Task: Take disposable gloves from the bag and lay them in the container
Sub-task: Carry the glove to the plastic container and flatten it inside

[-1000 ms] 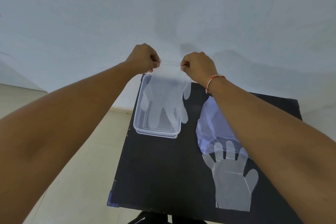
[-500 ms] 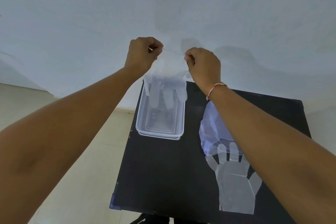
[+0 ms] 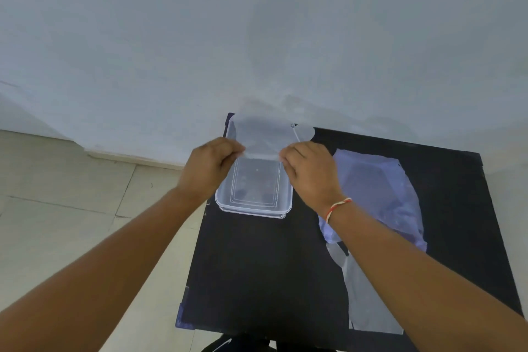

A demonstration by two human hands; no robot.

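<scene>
I pinch the glove (image 3: 263, 134) cuff with my left hand (image 3: 210, 167) and right hand (image 3: 310, 173), fingers clamped, over the container (image 3: 254, 206); the flimsy film, draped across the far rim, may slide out.

We see a bare, plain indoor room, which kind we cannot tell, marked by a blank pale grey painted wall (image 3: 257, 23), a floor of large beige tiles (image 3: 71, 194) with a low skirting, and a small black-topped table (image 3: 271, 266) against the wall.
</scene>
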